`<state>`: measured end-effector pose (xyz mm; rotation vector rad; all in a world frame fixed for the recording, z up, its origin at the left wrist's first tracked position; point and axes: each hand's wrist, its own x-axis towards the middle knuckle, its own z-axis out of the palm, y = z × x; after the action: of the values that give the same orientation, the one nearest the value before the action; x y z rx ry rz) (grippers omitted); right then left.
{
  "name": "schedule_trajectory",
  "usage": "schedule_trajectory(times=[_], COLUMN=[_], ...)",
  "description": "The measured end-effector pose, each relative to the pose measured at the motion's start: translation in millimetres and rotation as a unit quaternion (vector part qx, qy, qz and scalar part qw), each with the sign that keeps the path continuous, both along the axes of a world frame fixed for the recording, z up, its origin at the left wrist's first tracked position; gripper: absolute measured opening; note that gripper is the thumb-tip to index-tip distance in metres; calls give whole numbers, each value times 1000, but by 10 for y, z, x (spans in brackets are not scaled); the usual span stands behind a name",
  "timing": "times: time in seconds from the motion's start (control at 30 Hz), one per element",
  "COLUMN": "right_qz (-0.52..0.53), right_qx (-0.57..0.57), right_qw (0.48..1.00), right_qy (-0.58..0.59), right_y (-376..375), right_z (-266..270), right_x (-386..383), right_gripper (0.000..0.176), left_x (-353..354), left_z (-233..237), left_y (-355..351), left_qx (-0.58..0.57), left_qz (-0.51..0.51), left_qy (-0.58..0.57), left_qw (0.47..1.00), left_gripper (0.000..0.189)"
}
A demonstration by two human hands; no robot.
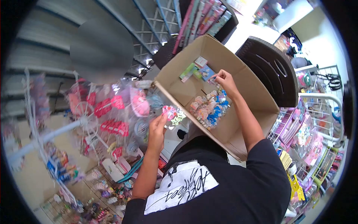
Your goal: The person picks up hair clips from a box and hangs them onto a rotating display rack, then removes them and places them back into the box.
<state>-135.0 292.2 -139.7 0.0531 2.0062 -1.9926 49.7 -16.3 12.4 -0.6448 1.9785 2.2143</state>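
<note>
Shirt: black garment point(238, 183) of the wearer, nearest the camera; a white printed patch point(182, 188) with black script lies across it.
Left hand: raised outside the carton, just beyond its left edge; thumb and fingers point(163, 118) grasp a packet.
Held packet: pink-and-green piece point(172, 114) in shiny clear wrapping, located at the left fingertips, near the carton rim.
Right hand: positioned over the carton interior point(226, 82), forearm crossing the right-hand part of the opening; fingertips drawn together at a small shiny item. Whether they grip it cannot be told.
Carton: open brown cardboard box point(257, 89), set at an angle in front of the body.
Carton contents, near part: heap of clear-wrapped packets point(210, 108), peach-coloured on the left, blue on the right, resting on the carton bottom.
Carton contents, far part: small green box point(188, 72), blue box point(206, 73) and white box point(201, 61), grouped close together near the far corner.
Left surroundings: display rack point(84, 121) hung with pink wrapped goods point(113, 104).
Right surroundings: dark brown slotted chair point(268, 69), just beside the carton.
Beyond carton: patterned rolls point(203, 20) standing in a dark container.
Upper left: grey ribbed metal panel point(44, 44).
</note>
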Motion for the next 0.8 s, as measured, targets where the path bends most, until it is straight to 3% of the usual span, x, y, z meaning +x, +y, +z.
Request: schedule_trajectory(times=[0.07, 0.13, 0.23, 0.27, 0.33, 0.37, 0.4, 0.47, 0.53, 0.6, 0.67, 0.73, 0.8], right_qz=[42, 91, 280, 299, 356, 365, 383, 376, 395, 371, 388, 337, 344], right_qx=[-65, -126, -86, -90, -99, -138, -142, -189, -222, -266, -256, -303, -279], right_qw=[997, 988, 955, 948, 926, 918, 909, 902, 884, 875, 866, 870, 869], right_qy=[-6, -18, 46, 59, 78, 74, 84, 102, 117, 159, 184, 194, 223], right_y=[-363, -729, -1165, -1309, -1629, -1778, -1909, -2131, -2336, -2482, -2594, -2767, -2888], right_z=[623, 1212, 1869, 2013, 2280, 2405, 2576, 2891, 3047, 3265, 3402, 3584, 3578], right_x=[90, 243, 488, 581, 805, 923, 1061, 1318, 1502, 1682, 1792, 1959, 2012], right_gripper=[15, 14, 18, 18, 15, 21, 21, 29, 35, 26, 23, 19, 22], left_x=[64, 131, 414, 551, 870, 996, 1153, 1470, 1784, 1947, 1961, 1932, 1915], left_z=[168, 424, 628, 770, 1103, 1134, 1230, 1465, 1568, 1668, 1834, 1952, 2007], left_y=[-50, -4, -161, -225, -325, -378, -464, -683, -1037, -1190, -1406, -1577, -1696], left_qx=[132, 143, 26, 18, -186, -267, -277, -380, -473, -432, -400, -366, -235], left_qz=[24, 55, 35, 53, 49, 78, 96, 146, 229, 416, 447, 474, 378], left_qy=[-38, -10, 119, 133, 95, 249, 255, 464, 519, 454, 458, 461, 471], left_qw=[990, 988, 992, 990, 977, 928, 921, 787, 674, 659, 655, 655, 762], left_gripper=[29, 27, 18, 18, 15, 13, 13, 19, 26, 42, 39, 37, 33])
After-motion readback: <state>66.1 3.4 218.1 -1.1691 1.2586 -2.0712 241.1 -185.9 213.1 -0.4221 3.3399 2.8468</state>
